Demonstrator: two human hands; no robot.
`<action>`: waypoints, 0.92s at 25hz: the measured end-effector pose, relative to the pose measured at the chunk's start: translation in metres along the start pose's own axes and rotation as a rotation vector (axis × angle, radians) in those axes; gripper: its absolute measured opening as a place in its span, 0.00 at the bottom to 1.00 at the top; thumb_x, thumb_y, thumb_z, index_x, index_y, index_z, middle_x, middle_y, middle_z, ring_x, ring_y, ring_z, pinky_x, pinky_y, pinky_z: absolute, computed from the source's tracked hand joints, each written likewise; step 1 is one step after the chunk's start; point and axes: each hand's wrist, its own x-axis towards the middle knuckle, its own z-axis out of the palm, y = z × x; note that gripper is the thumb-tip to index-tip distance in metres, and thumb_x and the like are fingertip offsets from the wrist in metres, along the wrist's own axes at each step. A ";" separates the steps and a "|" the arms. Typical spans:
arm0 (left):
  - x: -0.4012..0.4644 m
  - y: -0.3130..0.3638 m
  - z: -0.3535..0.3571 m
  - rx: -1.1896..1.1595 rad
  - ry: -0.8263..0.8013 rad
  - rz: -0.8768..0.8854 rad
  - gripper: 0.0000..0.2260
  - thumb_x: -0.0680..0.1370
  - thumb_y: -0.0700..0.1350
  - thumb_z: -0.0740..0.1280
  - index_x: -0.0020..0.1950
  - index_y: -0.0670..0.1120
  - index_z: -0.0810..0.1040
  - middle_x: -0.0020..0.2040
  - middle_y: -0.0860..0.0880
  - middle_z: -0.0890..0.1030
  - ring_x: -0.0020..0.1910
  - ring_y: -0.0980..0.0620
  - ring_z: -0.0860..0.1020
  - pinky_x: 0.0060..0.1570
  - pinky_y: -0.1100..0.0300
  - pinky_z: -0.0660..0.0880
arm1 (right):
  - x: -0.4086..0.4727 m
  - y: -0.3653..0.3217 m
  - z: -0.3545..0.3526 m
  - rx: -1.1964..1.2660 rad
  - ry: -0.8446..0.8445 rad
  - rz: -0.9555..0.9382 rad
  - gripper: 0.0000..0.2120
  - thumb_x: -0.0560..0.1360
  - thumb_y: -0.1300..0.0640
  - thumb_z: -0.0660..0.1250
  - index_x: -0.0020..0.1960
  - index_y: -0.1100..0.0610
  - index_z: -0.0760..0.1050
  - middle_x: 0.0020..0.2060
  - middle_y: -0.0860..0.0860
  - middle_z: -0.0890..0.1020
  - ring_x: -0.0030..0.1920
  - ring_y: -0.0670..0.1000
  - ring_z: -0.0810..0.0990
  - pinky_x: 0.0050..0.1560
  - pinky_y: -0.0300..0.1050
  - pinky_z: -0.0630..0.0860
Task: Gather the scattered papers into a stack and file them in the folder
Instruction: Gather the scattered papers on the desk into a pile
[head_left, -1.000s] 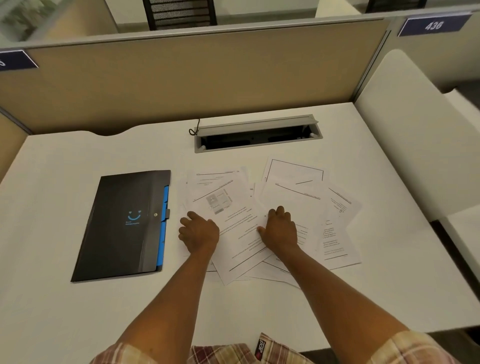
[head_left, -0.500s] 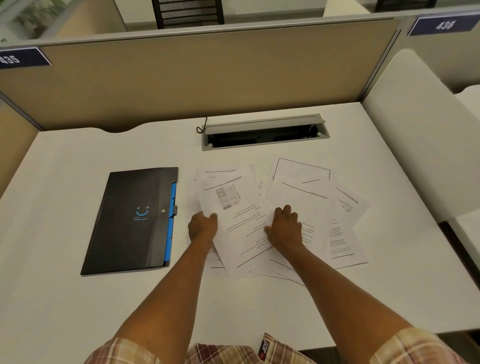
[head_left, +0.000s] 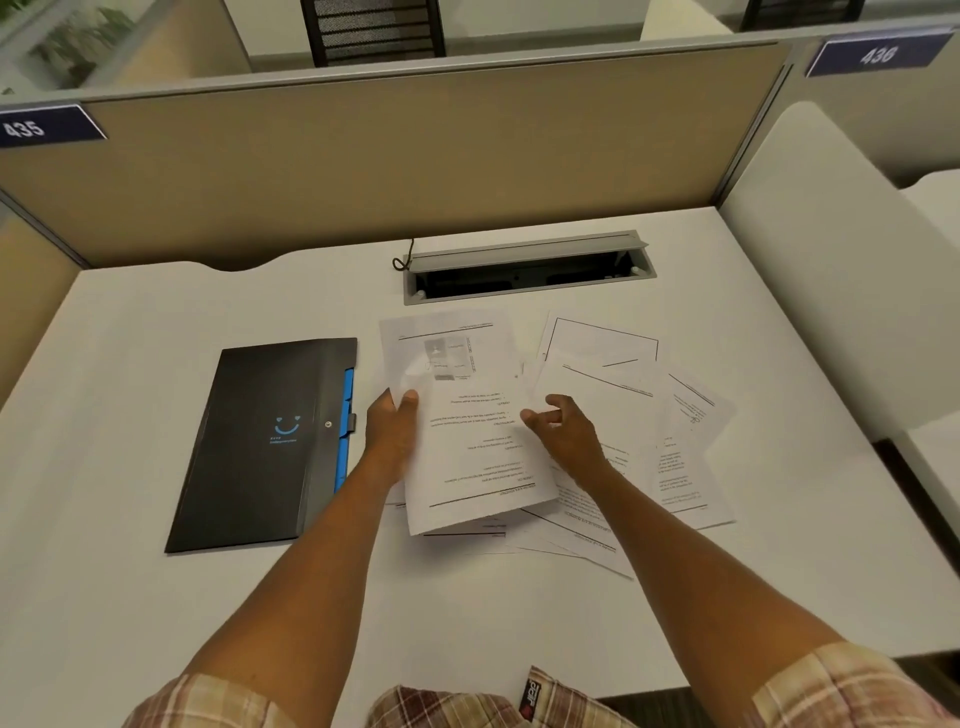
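Papers fanned rightward, top sheet pinched by left hand, right hand spread

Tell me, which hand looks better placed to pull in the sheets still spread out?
Probably the right hand: it is open and free beside the spread papers, while the left hand grips the top sheet.

Matt white paper sheets lie on a smooth white desk; the black folder looks like satin plastic (blue tabs).
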 end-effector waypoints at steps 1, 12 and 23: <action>0.000 0.002 0.002 -0.047 -0.048 -0.048 0.10 0.82 0.49 0.61 0.60 0.47 0.76 0.54 0.45 0.82 0.49 0.48 0.81 0.50 0.50 0.79 | 0.001 0.001 -0.004 0.083 -0.027 0.020 0.33 0.74 0.40 0.70 0.71 0.57 0.69 0.56 0.53 0.81 0.59 0.55 0.80 0.61 0.53 0.77; -0.019 0.006 0.080 0.340 -0.304 0.039 0.14 0.80 0.50 0.62 0.61 0.45 0.78 0.59 0.46 0.80 0.57 0.43 0.78 0.56 0.51 0.77 | -0.022 0.062 -0.072 0.353 0.142 0.054 0.18 0.74 0.49 0.74 0.58 0.60 0.79 0.52 0.57 0.86 0.51 0.57 0.85 0.55 0.58 0.82; -0.028 -0.003 0.132 0.877 -0.214 0.177 0.23 0.79 0.48 0.63 0.72 0.41 0.67 0.68 0.39 0.72 0.67 0.41 0.72 0.63 0.49 0.70 | -0.007 0.084 -0.094 0.169 0.311 0.251 0.18 0.75 0.54 0.71 0.61 0.62 0.78 0.56 0.60 0.84 0.54 0.62 0.83 0.58 0.61 0.79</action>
